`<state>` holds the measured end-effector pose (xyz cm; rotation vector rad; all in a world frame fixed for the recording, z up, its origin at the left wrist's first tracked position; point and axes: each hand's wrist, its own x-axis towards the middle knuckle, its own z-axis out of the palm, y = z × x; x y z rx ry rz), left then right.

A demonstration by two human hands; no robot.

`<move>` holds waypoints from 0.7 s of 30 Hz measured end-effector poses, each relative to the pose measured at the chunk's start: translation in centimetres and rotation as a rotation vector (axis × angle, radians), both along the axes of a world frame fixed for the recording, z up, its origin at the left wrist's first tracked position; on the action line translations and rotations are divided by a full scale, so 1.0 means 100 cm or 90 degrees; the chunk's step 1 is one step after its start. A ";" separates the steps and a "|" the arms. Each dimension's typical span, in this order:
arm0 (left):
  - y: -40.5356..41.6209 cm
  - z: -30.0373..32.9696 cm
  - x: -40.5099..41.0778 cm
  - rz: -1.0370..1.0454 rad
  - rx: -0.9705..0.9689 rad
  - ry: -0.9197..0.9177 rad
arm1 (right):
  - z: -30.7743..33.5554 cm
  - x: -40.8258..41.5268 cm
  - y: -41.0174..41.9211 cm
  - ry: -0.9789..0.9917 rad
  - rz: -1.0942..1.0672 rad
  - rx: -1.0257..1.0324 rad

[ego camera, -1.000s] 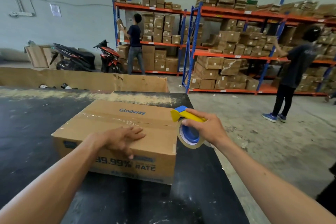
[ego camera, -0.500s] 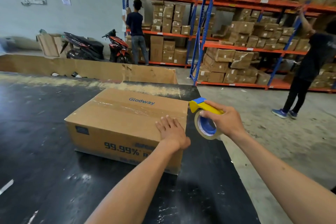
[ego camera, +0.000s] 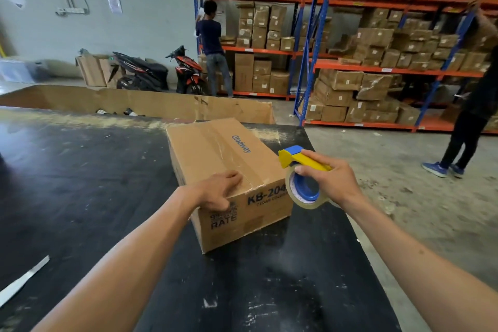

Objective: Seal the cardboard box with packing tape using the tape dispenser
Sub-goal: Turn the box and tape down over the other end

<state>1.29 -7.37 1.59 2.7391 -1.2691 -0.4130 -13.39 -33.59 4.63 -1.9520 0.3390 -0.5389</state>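
Note:
A brown cardboard box (ego camera: pixel 215 148) printed "Glodway" lies on the black table (ego camera: pixel 80 170), one corner turned toward me. A strip of clear tape runs along its top seam. My left hand (ego camera: pixel 218 191) grips the box's near top corner, fingers curled over the edge. My right hand (ego camera: pixel 328 178) holds a yellow and blue tape dispenser (ego camera: pixel 299 167) with a roll of clear tape just off the box's right side, a little above the table. The dispenser's nose points left toward the box and is not touching it.
A long cardboard sheet (ego camera: pixel 151 102) stands along the table's far edge. A white strip (ego camera: pixel 21 280) lies at the table's left. Two persons (ego camera: pixel 213 46) (ego camera: pixel 469 121) stand by the box-filled shelves (ego camera: pixel 377 70). A motorbike (ego camera: pixel 151 73) is parked behind.
The box has turned on the table, its short end now toward me. My left hand moved from the top face to the near corner. My right hand keeps the dispenser beside the box.

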 end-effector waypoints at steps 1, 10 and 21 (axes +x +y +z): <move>-0.007 -0.002 -0.005 0.029 -0.013 -0.045 | 0.000 0.002 0.003 0.001 0.014 0.001; -0.037 -0.031 -0.018 0.089 0.001 -0.187 | -0.005 0.001 0.018 -0.032 0.097 0.105; 0.030 -0.033 0.005 -0.083 -0.038 -0.086 | -0.004 0.002 0.034 -0.071 0.100 0.162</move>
